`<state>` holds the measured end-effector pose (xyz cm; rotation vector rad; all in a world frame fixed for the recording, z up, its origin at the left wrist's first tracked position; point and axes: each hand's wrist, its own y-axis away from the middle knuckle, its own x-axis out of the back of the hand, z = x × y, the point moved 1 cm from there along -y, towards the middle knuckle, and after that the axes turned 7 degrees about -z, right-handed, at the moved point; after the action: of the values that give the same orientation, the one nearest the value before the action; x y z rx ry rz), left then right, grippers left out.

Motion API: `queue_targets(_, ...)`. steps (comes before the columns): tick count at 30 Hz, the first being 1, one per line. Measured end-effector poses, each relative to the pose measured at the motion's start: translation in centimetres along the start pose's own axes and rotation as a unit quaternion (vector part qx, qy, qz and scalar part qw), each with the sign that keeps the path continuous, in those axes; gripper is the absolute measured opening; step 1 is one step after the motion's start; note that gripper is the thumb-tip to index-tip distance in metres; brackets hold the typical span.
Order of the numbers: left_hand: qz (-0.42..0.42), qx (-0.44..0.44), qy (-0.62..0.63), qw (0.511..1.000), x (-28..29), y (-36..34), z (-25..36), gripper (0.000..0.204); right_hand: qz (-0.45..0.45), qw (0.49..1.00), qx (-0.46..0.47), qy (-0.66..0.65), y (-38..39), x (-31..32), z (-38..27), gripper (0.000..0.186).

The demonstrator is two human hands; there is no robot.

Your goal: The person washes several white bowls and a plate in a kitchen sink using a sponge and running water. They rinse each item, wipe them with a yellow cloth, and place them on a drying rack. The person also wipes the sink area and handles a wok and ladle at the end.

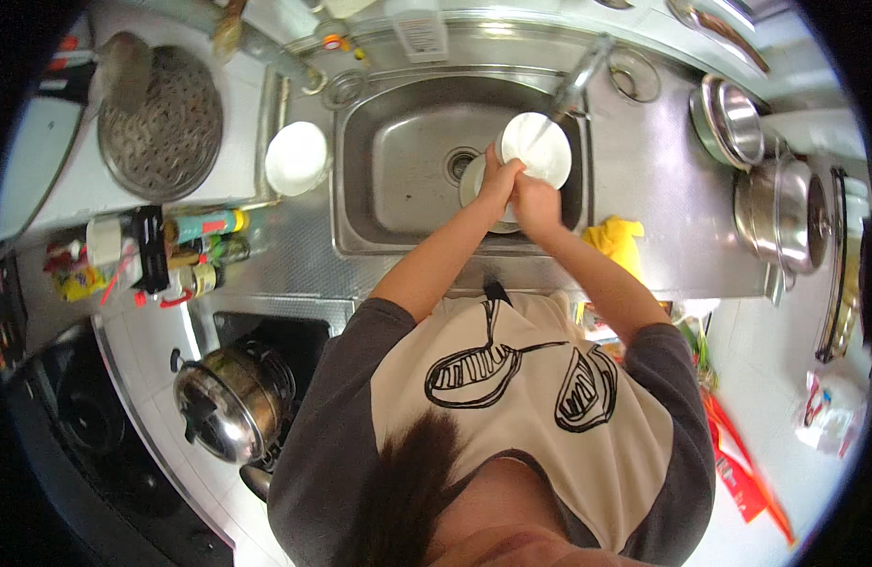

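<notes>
Left hand [497, 181] grasps the white bowl [553, 156] near the sink [390, 175]'s right edge; right hand [537, 203], grip unclear. Probably stiff, slippery, breakable: cradle its base.

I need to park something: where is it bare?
Bare: left half of the rectangular steel sink; steel counter between sink, yellow cloth and stacked metal basins. Crowded: sink's right half, with left hand, right hand, round white bowls.

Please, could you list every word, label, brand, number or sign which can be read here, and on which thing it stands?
No text reads clearly.
White bottle behind the sink: print too small.
Teal bottle at left: label too small.
Red packaging at lower right: white marks, blurred.
Shirt: black line drawings, no lettering seen.
</notes>
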<state>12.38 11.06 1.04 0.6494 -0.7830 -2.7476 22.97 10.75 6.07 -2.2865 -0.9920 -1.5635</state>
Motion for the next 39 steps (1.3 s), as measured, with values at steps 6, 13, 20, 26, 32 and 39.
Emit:
queue_targets(6, -0.089, 0.093, -0.076, 0.989, 2.1, 0.8, 3.3, 0.065, 0.078, 0.960, 0.251, 0.097, 0.5, -0.2, 5.6, 0.036)
queue_targets(13, -0.014, 0.081, -0.054, 0.995, 1.3, 0.7, 1.2, 0.067, -0.103, 0.984, -0.111, -0.097, 0.2, 0.0, -1.0, 0.025)
queue_targets(20, 0.096, -0.194, -0.474, 0.854, 4.2, 0.1, 1.8, 0.067, 0.083, 0.994, 0.038, 0.057, -0.2, -1.8, 9.5, 0.017)
queue_targets(26, 0.143, -0.321, -0.652, 0.672, 6.3, 4.2, 5.6, 0.066, 0.062, 0.988, -0.031, 0.137, -0.6, -4.1, 9.9, 0.019)
queue_targets(32, 0.348, -0.284, -0.416, 0.791, 10.7, 6.8, 9.1, 0.069, -0.088, 0.995, -0.023, 0.032, 0.2, -7.3, 7.4, 0.025)
queue_targets(39, 0.374, -0.248, 0.126, 0.885, 19.4, 10.1, 13.3, 0.059, -0.242, 0.964, -0.016, 0.107, 0.4, -10.7, 6.9, 0.022)
